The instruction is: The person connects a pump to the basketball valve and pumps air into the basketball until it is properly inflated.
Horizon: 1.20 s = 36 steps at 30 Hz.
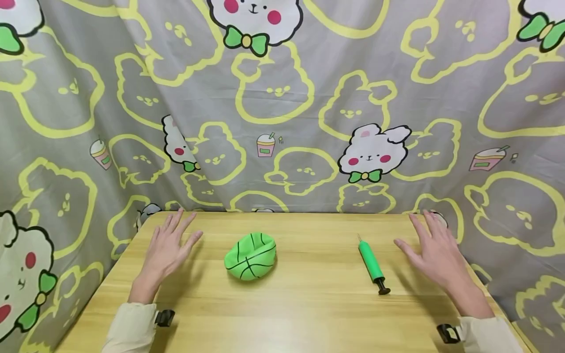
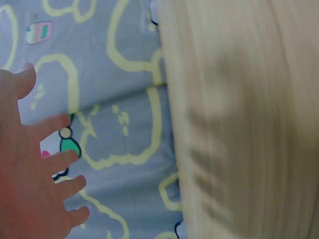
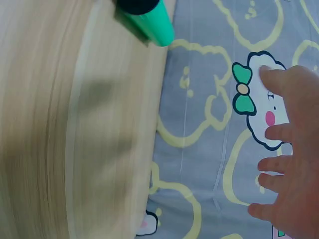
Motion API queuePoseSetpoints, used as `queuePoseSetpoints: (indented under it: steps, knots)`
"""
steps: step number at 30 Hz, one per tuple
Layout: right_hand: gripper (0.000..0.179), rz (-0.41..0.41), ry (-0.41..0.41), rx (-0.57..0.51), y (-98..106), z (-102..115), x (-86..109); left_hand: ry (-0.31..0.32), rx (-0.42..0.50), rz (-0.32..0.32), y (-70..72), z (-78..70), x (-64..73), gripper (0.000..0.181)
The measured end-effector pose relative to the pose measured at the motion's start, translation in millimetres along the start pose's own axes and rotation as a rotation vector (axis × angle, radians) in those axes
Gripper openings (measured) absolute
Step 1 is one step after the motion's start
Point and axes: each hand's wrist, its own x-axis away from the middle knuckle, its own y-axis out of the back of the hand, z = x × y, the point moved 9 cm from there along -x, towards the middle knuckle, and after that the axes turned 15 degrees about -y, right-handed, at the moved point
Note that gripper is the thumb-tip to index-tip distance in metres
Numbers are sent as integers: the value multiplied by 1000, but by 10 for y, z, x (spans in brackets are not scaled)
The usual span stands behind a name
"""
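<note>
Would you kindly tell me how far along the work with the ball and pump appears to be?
Nothing looks done yet: the green ball is dented, and the green pump lies apart from it on the table. Nothing is in hand either; the left hand and right hand are spread and hold nothing. What seems left is the whole job, probably joining the pump to the ball and inflating it.

A bright green ball (image 1: 250,258) with black lines, a green pump (image 1: 371,260) with black handle (image 1: 383,290), yellowish wood-grained worktop (image 1: 309,309), grey curtain (image 1: 326,54) with yellow outlines.
</note>
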Motion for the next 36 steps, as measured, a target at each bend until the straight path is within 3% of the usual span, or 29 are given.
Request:
queuePoseSetpoints:
  steps: [5,11,16,22,26,30,36]
  knots:
    - [78,33,-53,-82,-86,97,31,-45,58,-45,5,-214,-102,64]
    - [72,72,-114,-174,-259,218,13,-84,163,-77,-113,-457,-215,61]
    - [70,158,-176,-184,-446,224,49,-83,277,-19,-342,-728,-317,61]
    - [79,277,-200,-156,-732,210,192,-95,418,72,-635,-1054,-419,65]
    - [86,288,-224,-155,-848,203,219,-110,425,149,-828,-1214,-501,69]
    - [86,299,-239,-157,-942,210,223,-112,397,212,-967,-1282,-522,74]
    - [82,300,-212,-190,-985,276,216,-106,365,177,-1041,-1259,-496,70]
